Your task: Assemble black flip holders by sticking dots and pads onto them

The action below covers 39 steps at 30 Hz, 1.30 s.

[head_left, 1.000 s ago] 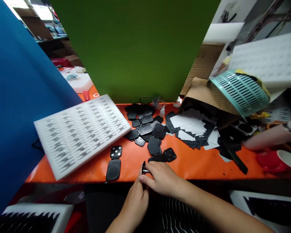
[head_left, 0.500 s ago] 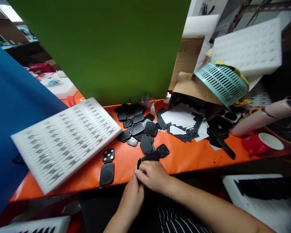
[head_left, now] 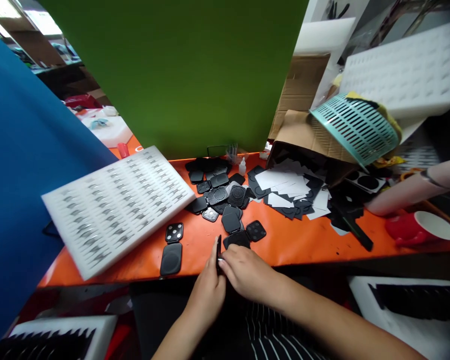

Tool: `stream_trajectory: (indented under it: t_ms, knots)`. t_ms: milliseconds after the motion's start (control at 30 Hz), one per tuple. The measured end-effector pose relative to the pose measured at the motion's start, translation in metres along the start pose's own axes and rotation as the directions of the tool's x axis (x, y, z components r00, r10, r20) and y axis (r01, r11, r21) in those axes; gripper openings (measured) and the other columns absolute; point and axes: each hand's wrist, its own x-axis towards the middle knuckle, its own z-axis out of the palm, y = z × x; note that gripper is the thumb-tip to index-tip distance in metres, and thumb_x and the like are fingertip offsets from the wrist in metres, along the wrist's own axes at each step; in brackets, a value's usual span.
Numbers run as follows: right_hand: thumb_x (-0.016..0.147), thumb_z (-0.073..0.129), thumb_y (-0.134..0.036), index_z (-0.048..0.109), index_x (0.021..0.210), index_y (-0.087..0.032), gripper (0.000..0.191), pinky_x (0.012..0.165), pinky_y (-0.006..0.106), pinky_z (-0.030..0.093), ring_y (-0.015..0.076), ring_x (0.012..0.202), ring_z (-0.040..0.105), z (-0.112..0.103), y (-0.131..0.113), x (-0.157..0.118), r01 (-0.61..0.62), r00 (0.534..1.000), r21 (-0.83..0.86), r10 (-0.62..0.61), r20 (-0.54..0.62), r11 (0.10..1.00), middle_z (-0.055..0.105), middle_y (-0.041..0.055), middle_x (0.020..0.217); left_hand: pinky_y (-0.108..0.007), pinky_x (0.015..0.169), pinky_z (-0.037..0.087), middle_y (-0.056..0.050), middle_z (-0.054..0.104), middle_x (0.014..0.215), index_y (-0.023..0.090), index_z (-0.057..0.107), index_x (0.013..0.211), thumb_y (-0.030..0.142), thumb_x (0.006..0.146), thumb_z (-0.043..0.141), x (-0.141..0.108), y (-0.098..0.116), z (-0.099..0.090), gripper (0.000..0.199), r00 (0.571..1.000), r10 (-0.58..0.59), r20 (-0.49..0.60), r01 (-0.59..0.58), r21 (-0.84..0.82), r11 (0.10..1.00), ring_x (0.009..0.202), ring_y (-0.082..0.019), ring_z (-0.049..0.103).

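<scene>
At the table's front edge my left hand [head_left: 209,285] is closed on a thin black flat piece [head_left: 219,246], seen edge-on. My right hand [head_left: 245,270] is closed too, its thumb and fingers pressed against the same piece from the right; part of the piece is hidden behind the fingers. Left of my hands lies an unfolded black hinged case [head_left: 171,258], with pale dots on its smaller half. Just beyond the right hand is another black hinged case [head_left: 255,230], and behind it a heap of similar black cases [head_left: 230,218].
A white foam block [head_left: 116,210] with rows of slits leans on the left. Black and white cards [head_left: 283,182] spill from a cardboard box [head_left: 300,132]. A teal basket [head_left: 356,125], red mug [head_left: 416,227] and small white bottle [head_left: 242,166] stand about. A green panel [head_left: 180,75] rises behind.
The view has shifted slightly, moving the scene to the right. The black piece now stands more upright between my hands, and the right fingers sit lower on it.
</scene>
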Motion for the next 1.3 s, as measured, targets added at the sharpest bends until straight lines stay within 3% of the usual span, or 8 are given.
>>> stream_trajectory:
  t_ms: [533, 700, 833, 933, 1000, 1067, 1133, 1300]
  knots:
    - [0.089, 0.034, -0.028, 0.052, 0.090, -0.017, 0.021, 0.069, 0.025, 0.038, 0.0154, 0.079, 0.054, 0.002, 0.000, -0.003, -0.035, 0.998, 0.104, 0.030, 0.055, 0.994, 0.058, 0.0056, 0.084, -0.037, 0.101, 0.027, -0.010, 0.037, 0.134, 0.019, 0.016, 0.137, 0.013, 0.082, 0.037, -0.006, 0.003, -0.002, 0.059, 1.000, -0.001, -0.004, 0.001, -0.002, 1.000, 0.122, -0.021, 0.036]
    - [0.086, 0.039, -0.031, 0.056, 0.081, -0.016, 0.023, 0.067, 0.026, 0.036, 0.0155, 0.075, 0.053, 0.002, -0.002, -0.004, -0.053, 0.998, 0.069, 0.051, 0.041, 0.996, 0.059, 0.0054, 0.080, -0.038, 0.098, 0.031, -0.013, 0.041, 0.131, 0.017, 0.023, 0.135, 0.015, 0.083, 0.037, -0.009, 0.010, -0.001, 0.055, 1.000, -0.001, 0.022, 0.001, -0.013, 1.000, 0.118, -0.022, 0.040]
    - [0.080, 0.047, -0.030, 0.055, 0.067, -0.017, 0.020, 0.061, 0.024, 0.033, 0.0124, 0.067, 0.049, 0.008, 0.000, -0.003, -0.101, 0.994, 0.218, 0.106, -0.009, 0.971, 0.056, 0.0014, 0.069, -0.038, 0.096, 0.034, -0.013, 0.047, 0.125, 0.018, 0.033, 0.131, 0.022, 0.083, 0.041, -0.010, 0.013, 0.000, 0.048, 0.998, 0.012, 0.064, -0.005, -0.110, 0.994, 0.116, -0.024, 0.042]
    - [0.082, 0.044, -0.036, 0.053, 0.070, -0.016, 0.025, 0.057, 0.022, 0.035, 0.0100, 0.060, 0.047, 0.012, 0.009, 0.001, -0.127, 0.990, 0.582, 0.138, 0.025, 0.803, 0.051, -0.0011, 0.064, -0.038, 0.093, 0.036, -0.012, 0.053, 0.116, 0.017, 0.039, 0.124, 0.024, 0.080, 0.048, -0.007, 0.014, -0.002, 0.046, 0.992, -0.057, 0.111, 0.093, -0.352, 0.931, 0.112, -0.025, 0.045]
    - [0.085, 0.035, -0.042, 0.053, 0.082, -0.017, 0.031, 0.053, 0.021, 0.035, 0.0085, 0.053, 0.044, 0.013, 0.017, 0.004, -0.167, 0.981, 0.801, 0.176, 0.078, 0.575, 0.045, -0.0037, 0.058, -0.037, 0.085, 0.042, -0.011, 0.057, 0.109, 0.016, 0.040, 0.122, 0.029, 0.078, 0.052, -0.005, 0.018, -0.006, 0.047, 0.967, -0.160, 0.200, 0.246, -0.561, 0.790, 0.101, -0.025, 0.053]
    - [0.087, 0.031, -0.044, 0.052, 0.089, -0.016, 0.035, 0.052, 0.021, 0.037, 0.0082, 0.051, 0.044, 0.012, 0.023, 0.008, -0.187, 0.970, 0.874, 0.223, 0.094, 0.448, 0.042, -0.0051, 0.055, -0.034, 0.072, 0.047, -0.010, 0.060, 0.101, 0.017, 0.039, 0.121, 0.037, 0.080, 0.050, -0.003, 0.025, -0.010, 0.047, 0.936, -0.243, 0.255, 0.352, -0.691, 0.631, 0.088, -0.023, 0.060]
    - [0.086, 0.034, -0.042, 0.052, 0.092, -0.016, 0.031, 0.057, 0.023, 0.039, 0.0091, 0.056, 0.048, 0.008, 0.024, 0.010, -0.179, 0.969, 0.855, 0.237, 0.068, 0.486, 0.047, -0.0038, 0.059, -0.032, 0.066, 0.048, -0.009, 0.061, 0.095, 0.017, 0.042, 0.118, 0.041, 0.080, 0.048, 0.000, 0.030, -0.013, 0.045, 0.935, -0.279, 0.220, 0.347, -0.729, 0.589, 0.080, -0.022, 0.061]
    - [0.083, 0.044, -0.034, 0.046, 0.103, -0.018, 0.025, 0.067, 0.027, 0.042, 0.0118, 0.069, 0.053, 0.000, 0.012, 0.010, -0.125, 0.971, 0.710, 0.234, -0.057, 0.693, 0.055, -0.0011, 0.072, -0.032, 0.086, 0.040, -0.006, 0.059, 0.102, 0.015, 0.049, 0.112, 0.027, 0.074, 0.052, 0.006, 0.030, -0.018, 0.039, 0.985, -0.173, -0.020, 0.131, -0.568, 0.813, 0.099, -0.022, 0.053]
